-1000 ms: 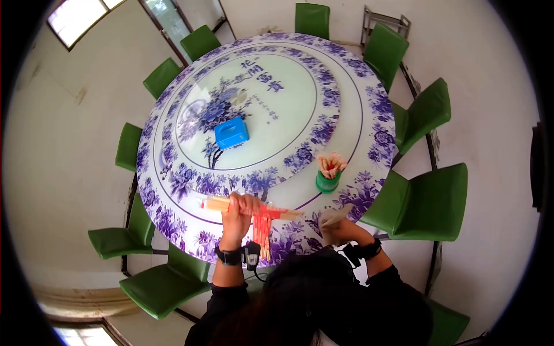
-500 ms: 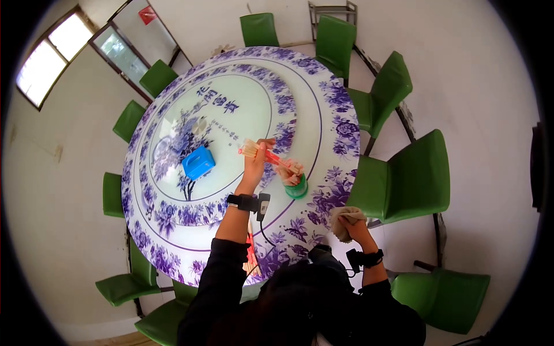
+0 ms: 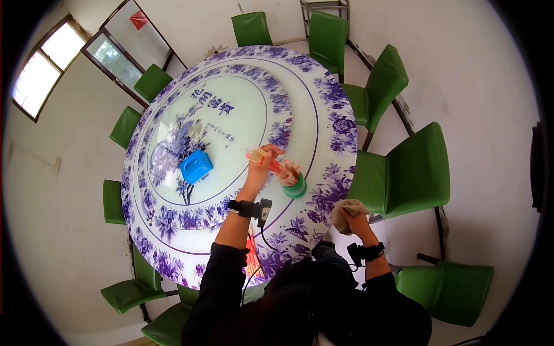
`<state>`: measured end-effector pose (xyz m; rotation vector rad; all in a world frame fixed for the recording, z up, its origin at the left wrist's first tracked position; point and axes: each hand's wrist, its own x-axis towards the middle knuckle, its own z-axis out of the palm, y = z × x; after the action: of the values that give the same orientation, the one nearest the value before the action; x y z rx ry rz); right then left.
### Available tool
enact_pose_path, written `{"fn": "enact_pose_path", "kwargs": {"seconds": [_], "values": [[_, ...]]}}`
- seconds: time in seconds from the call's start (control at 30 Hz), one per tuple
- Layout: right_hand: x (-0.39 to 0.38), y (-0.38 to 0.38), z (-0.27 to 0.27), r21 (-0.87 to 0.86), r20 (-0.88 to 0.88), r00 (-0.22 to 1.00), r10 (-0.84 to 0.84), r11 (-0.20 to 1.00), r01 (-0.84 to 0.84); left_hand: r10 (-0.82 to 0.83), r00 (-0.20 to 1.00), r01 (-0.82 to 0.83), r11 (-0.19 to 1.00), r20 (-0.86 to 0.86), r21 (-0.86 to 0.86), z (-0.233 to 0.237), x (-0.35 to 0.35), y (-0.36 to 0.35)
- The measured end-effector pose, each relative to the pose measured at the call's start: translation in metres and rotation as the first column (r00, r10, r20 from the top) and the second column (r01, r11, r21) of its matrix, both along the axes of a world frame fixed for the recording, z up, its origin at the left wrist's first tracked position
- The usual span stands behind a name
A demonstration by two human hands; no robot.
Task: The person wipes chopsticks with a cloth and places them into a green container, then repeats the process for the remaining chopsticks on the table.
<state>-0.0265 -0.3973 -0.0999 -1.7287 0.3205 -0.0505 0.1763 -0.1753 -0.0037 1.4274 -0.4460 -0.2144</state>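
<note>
My left hand (image 3: 261, 166) is closed around a bundle of chopsticks (image 3: 257, 154) in red-and-clear wrappers, held aslant over the table. The bundle's lower right end overlaps the mouth of a green plastic holder (image 3: 295, 190), where more wrapped sticks show. In my right hand (image 3: 354, 222) is a bunched grey-beige cloth (image 3: 346, 211), gripped beside the table's right edge. More chopsticks in red wrappers (image 3: 252, 259) lie near the table's front edge, partly covered by my left arm.
The round table (image 3: 332, 127) has a purple floral pattern and a raised round turntable (image 3: 242, 124). On the turntable sits a blue box (image 3: 196, 166). Green chairs (image 3: 415, 170) ring the table, one close by my right arm. A cable hangs from my left wrist strap.
My left hand has shifted slightly right, and the chopstick bundle now slants more steeply toward the green holder. My right hand still grips the cloth. The whole view has turned a little.
</note>
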Motion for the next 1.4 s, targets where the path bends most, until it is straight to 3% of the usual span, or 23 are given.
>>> {"fn": "enact_pose_path", "kwargs": {"seconds": [0.03, 0.1, 0.17, 0.2, 0.23, 0.27, 0.3, 0.37, 0.4, 0.47, 0.57, 0.6, 0.63, 0.7, 0.77, 0.83, 0.87, 0.93, 1.07, 1.23, 1.3, 1.33, 1.4], "values": [[0.002, 0.002, 0.001, 0.022, 0.019, 1.000, 0.012, 1.000, -0.012, 0.005, 1.000, -0.005, 1.000, 0.001, -0.002, -0.008, 0.002, -0.002], [0.004, 0.007, 0.007, 0.018, 0.023, 1.000, 0.007, 1.000, -0.008, 0.007, 0.985, -0.017, 0.998, 0.172, 0.058, -0.041, 0.012, -0.005], [0.005, 0.007, 0.006, 0.016, 0.025, 1.000, 0.000, 1.000, 0.000, 0.049, 0.983, -0.076, 0.985, 0.174, 0.154, -0.071, 0.013, -0.006], [0.005, 0.006, -0.003, -0.055, 0.044, 0.998, 0.040, 0.998, -0.038, 0.062, 0.878, -0.316, 0.820, 0.475, 0.478, -0.087, 0.013, -0.006], [0.005, 0.005, -0.007, -0.128, 0.060, 0.995, 0.081, 0.989, -0.073, -0.062, 0.702, -0.587, 0.514, 0.709, 0.626, -0.094, 0.011, -0.006], [0.004, 0.005, -0.009, -0.132, 0.061, 0.995, 0.080, 0.989, -0.072, -0.005, 0.822, -0.487, 0.511, 0.569, 0.708, -0.102, 0.010, -0.005], [0.004, 0.004, -0.009, -0.166, 0.048, 0.996, 0.078, 0.984, -0.069, -0.004, 0.821, -0.486, 0.517, 0.570, 0.704, -0.103, 0.010, -0.003], [0.002, 0.002, -0.008, -0.199, 0.034, 0.996, 0.077, 0.978, -0.068, -0.010, 0.935, -0.223, 0.762, 0.355, 0.608, -0.104, 0.010, 0.007], [0.001, 0.001, -0.007, -0.169, 0.000, 0.999, 0.042, 0.985, -0.041, -0.008, 0.935, -0.224, 0.761, 0.354, 0.608, -0.095, 0.008, 0.009], [0.000, 0.001, -0.004, -0.139, -0.035, 0.999, 0.016, 0.990, -0.021, 0.293, 0.895, -0.394, 0.874, 0.337, 0.286, -0.057, -0.001, 0.008], [0.000, 0.001, 0.001, -0.090, -0.002, 1.000, 0.018, 0.996, -0.018, 0.269, 0.842, -0.416, 0.875, 0.467, 0.248, -0.010, -0.001, 0.001], [0.000, 0.003, 0.002, -0.101, -0.049, 0.999, 0.007, 0.995, -0.012, 0.198, 0.765, -0.495, 0.790, 0.614, 0.362, -0.007, 0.000, -0.004], [0.001, 0.004, 0.002, -0.113, -0.096, 0.995, -0.004, 0.994, -0.007, 0.209, 0.762, -0.503, 0.787, 0.613, 0.358, -0.007, 0.002, -0.009], [0.000, 0.005, -0.009, -0.204, -0.001, 0.998, 0.062, 0.977, -0.061, -0.098, 0.798, -0.476, 0.503, 0.595, 0.721, -0.009, 0.006, -0.019], [0.004, 0.005, -0.008, -0.298, 0.091, 0.988, 0.126, 0.950, -0.094, -0.090, 0.817, -0.460, 0.494, 0.570, 0.738, -0.046, 0.020, -0.022], [0.005, 0.010, 0.002, -0.165, 0.009, 0.999, 0.039, 0.986, -0.037, -0.213, 0.761, -0.558, 0.268, 0.613, 0.786, -0.075, 0.024, -0.024], [0.005, 0.007, -0.006, -0.173, 0.042, 0.996, 0.075, 0.983, -0.067, -0.215, 0.763, -0.553, 0.271, 0.609, 0.788, -0.090, 0.022, -0.025], [0.002, 0.006, -0.011, -0.168, 0.042, 0.997, 0.058, 0.984, -0.051, -0.295, 0.735, -0.616, 0.088, 0.611, 0.783, -0.119, 0.014, -0.027], [-0.007, 0.004, -0.013, -0.154, 0.035, 0.999, -0.017, 0.988, 0.023, -0.100, 0.815, -0.556, 0.137, 0.570, 0.820, -0.130, 0.005, -0.035], [-0.008, 0.004, -0.017, -0.143, -0.006, 1.000, -0.013, 0.990, 0.012, -0.104, 0.775, -0.617, 0.095, 0.624, 0.781, -0.115, -0.001, -0.035], [-0.007, 0.006, -0.017, -0.141, 0.016, 1.000, 0.006, 0.990, -0.004, -0.064, 0.872, -0.465, 0.203, 0.486, 0.862, -0.111, 0.000, -0.033], [-0.006, 0.009, -0.013, -0.147, 0.033, 0.999, 0.024, 0.989, -0.018, -0.053, 0.871, -0.470, 0.201, 0.488, 0.860, -0.124, 0.007, -0.030], [-0.005, 0.012, -0.012, -0.158, 0.055, 0.997, 0.059, 0.986, -0.050, -0.108, 0.894, -0.384, 0.317, 0.435, 0.867, -0.159, 0.026, -0.019]]}}
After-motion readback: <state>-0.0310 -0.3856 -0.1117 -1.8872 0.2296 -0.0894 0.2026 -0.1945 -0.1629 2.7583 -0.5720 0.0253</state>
